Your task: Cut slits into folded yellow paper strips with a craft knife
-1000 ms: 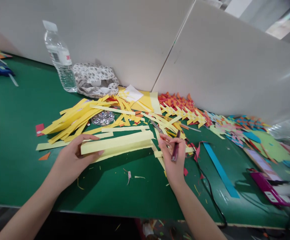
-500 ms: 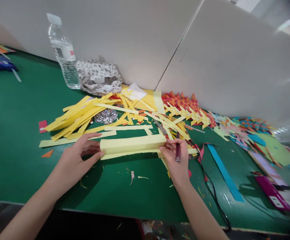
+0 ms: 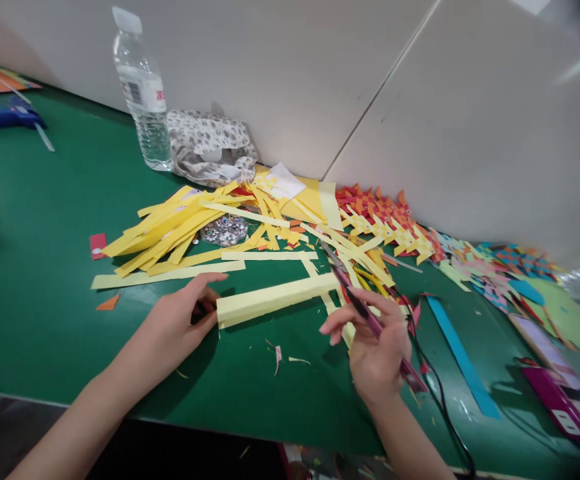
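Note:
My left hand (image 3: 185,327) pinches the left end of a pale yellow folded paper strip (image 3: 275,299), which is creased lengthwise. The strip's right end reaches toward a slim purple tool (image 3: 370,319) in my right hand (image 3: 377,340). That tool is pen-like, with a narrow dark front end pointing up and left; its exact kind I cannot make out. The fingers of my right hand are curled around it, apart from the folded strip. Beyond both hands lies a pile of yellow paper strips (image 3: 170,230), with pale cut strips (image 3: 270,255) in front.
A water bottle (image 3: 145,100) and a patterned cloth pouch (image 3: 213,143) stand by the wall. A clear container of small beads (image 3: 225,229) sits among the strips. Woven paper pieces (image 3: 380,217), a blue strip (image 3: 463,357), a black cable (image 3: 437,400) and a blue glue gun (image 3: 5,117) lie around.
My right hand has let go of the paper's right end and swung the purple tool forward into its fingers. The paper is folded narrower and tilts up to the right.

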### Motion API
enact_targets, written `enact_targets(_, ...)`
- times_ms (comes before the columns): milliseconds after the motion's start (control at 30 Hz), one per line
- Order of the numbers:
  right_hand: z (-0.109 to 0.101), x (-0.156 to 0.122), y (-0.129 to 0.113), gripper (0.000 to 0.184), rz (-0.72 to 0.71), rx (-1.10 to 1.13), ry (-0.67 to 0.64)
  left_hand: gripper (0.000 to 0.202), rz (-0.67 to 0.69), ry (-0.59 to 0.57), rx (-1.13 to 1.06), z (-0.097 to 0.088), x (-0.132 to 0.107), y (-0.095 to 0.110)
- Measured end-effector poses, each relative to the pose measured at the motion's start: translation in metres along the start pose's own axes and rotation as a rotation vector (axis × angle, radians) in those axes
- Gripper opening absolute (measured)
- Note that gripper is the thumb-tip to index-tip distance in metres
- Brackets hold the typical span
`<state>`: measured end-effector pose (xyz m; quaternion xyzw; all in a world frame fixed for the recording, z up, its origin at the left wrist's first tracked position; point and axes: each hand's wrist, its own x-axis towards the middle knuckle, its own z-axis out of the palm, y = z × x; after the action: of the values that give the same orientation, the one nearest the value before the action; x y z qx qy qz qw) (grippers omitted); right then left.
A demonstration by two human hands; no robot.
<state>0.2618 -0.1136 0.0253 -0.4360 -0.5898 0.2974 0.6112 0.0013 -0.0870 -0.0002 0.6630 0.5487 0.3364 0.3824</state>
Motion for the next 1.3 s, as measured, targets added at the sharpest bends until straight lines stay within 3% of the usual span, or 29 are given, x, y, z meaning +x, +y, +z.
enact_targets(233, 0.023, -0.001, -0.030, 0.063, 0.278, 0.258, -0.422, 0.041, 0.027, -0.072, 0.110, 0.000, 0.001, -0.006)
enact_targets(333, 0.031, 0.007, -0.025, 0.042, 0.377, 0.243, -0.565, 0.040, 0.042, -0.091, 0.103, 0.001, 0.001, -0.007)
enact_targets(400, 0.037, 0.014, -0.017, 0.025, 0.468, 0.189, -0.580, 0.040, 0.041, -0.101, 0.094, 0.001, 0.000, -0.006)
enact_targets(533, 0.041, 0.024, 0.000, 0.018, 0.550, 0.188, -0.621, 0.038, 0.032, -0.108, 0.099, 0.000, 0.001, -0.004)
enact_targets(700, 0.036, 0.022, 0.014, 0.015, 0.571, 0.208, -0.601, 0.035, 0.023, -0.119, 0.089, -0.001, 0.003, -0.002)
enact_targets(1033, 0.039, 0.011, 0.026, 0.015, 0.570, 0.225, -0.423, 0.036, -0.026, -0.062, 0.084, -0.004, -0.001, -0.001)
enact_targets(1300, 0.043, 0.010, 0.019, 0.015, 0.561, 0.099, -0.320, 0.038, -0.001, -0.162, 0.112, -0.006, 0.001, -0.004)
